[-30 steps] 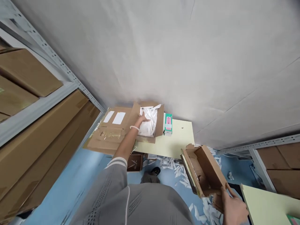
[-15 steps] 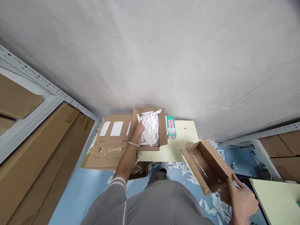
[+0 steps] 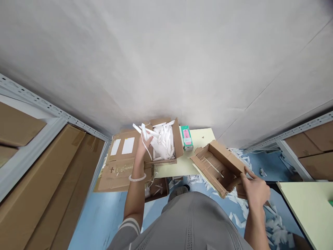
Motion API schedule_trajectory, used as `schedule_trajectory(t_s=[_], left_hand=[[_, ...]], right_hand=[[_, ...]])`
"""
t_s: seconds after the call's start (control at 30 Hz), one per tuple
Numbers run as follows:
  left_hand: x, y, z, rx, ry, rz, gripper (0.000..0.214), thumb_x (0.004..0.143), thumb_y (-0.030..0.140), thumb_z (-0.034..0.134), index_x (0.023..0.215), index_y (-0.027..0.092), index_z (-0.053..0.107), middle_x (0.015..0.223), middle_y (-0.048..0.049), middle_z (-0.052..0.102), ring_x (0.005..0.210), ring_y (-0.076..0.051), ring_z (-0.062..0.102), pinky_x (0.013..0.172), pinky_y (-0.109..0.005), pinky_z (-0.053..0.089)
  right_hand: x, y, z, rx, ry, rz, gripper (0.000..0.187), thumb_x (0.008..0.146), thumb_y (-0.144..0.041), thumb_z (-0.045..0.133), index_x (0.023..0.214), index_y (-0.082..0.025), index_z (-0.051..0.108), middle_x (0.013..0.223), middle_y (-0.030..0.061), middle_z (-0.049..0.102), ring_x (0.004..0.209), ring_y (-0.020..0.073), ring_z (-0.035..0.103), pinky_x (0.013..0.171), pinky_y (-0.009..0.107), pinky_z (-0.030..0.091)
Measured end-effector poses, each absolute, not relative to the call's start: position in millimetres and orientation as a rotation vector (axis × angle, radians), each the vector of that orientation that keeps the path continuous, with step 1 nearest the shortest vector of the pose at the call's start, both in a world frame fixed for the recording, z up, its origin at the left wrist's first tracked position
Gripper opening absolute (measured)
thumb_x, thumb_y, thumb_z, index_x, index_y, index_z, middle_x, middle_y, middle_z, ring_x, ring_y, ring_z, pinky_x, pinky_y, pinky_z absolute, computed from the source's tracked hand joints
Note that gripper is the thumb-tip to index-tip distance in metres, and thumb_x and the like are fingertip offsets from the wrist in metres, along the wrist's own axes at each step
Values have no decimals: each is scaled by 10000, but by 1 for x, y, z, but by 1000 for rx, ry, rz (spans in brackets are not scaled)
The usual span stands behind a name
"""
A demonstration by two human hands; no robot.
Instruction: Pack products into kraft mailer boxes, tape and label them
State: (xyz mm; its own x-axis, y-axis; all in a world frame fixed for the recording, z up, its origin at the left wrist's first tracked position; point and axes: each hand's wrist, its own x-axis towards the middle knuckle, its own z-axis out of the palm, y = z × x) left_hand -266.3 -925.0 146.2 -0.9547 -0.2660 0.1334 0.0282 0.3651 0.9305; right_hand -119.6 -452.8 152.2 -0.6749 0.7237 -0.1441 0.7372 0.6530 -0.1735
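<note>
Gathering step, I judge: left hand point(image 3: 143, 144), fingers curled round white strips point(image 3: 144, 132) (splayed), flapped carton point(image 3: 178, 139) just rightward; right hand point(image 3: 256, 189), fingers pinching torn cardboard box point(image 3: 225, 157); next calls for steady grip.

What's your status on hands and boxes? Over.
Left hand gripping white strips. Right hand holding torn box. Strip box open, well filled. Green pack beside it, blocking neither hand.

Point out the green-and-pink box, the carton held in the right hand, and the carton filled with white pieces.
Green-and-pink box point(image 3: 187, 136): head view, on its printed face.
Held carton point(image 3: 225, 157): head view, on its long side wall.
Filled carton point(image 3: 178, 139): head view, on its right-hand flap.
</note>
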Motion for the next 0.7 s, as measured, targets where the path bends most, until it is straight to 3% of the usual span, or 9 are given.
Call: schedule_trajectory(t_s=[0.2, 0.4, 0.53, 0.7], left_hand=[[-253, -866, 195, 56, -2292, -1713, 370, 786, 425, 688, 1013, 202, 501, 803, 8, 548, 561, -99, 539, 479, -225, 476], [-220, -746, 237, -229, -2309, -1856, 362, 798, 403, 691, 1047, 207, 516, 869, -5, 577, 616, -108, 585, 493, -213, 500], [-177, -651, 234, -448, -2432, -2017, 374, 819, 418, 674, 1083, 220, 499, 857, 2, 580, 588, -110, 586, 498, -231, 508], [-114, -547, 203, -557, -2562, -2204, 410, 827, 458, 665, 1095, 207, 484, 762, 19, 567, 539, -111, 567, 500, -241, 504]], right_hand=[[-107, -448, 160, 1183, 2808, -421, 540, 900, -479, 469, 1329, -200, 641, 957, 217, 741, 941, 354, 704, 769, 381, 493], [-100, -438, 177, 1155, 2868, -497, 493, 916, -382, 459, 1315, -166, 652, 904, 213, 742, 923, 324, 706, 790, 354, 474], [-77, -413, 183, 1238, 2913, -614, 493, 893, -363, 496, 1301, -142, 662, 897, 192, 748, 915, 294, 695, 815, 329, 467], [-22, -366, 183, 1345, 2973, -764, 512, 900, -305, 471, 1358, -121, 608, 952, 167, 754, 1081, 282, 640, 932, 320, 434]])
